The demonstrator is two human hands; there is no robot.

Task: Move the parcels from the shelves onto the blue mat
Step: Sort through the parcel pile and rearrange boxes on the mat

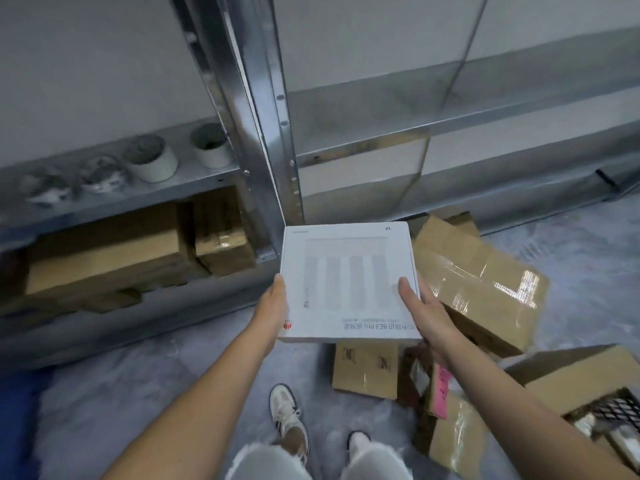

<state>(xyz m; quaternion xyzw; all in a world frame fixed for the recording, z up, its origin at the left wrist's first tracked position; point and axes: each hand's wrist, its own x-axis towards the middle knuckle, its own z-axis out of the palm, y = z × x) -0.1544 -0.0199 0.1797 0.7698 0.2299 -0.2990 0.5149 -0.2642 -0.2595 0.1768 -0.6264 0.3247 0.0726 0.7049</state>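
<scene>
Far left of white box (pixel 349 282): blue mat (pixel 17 410), only its corner in view, nothing seen on it. Up-left of box: brown parcels (pixel 104 251) on lower shelf, not yet moved.

Left hand (pixel 273 306): grip clamps box's left edge, fingers hidden beneath. Box held level above floor. Right hand (pixel 426 313): thumb on top, fingers under right edge.

Right of box: floor parcels (pixel 481 282), heaped off mat. Looks like plenty left.

Writing, upside down on box: red logo at near-left corner, then "BE3 Pro". Pink label (pixel 443 386) below-right, unreadable.
</scene>
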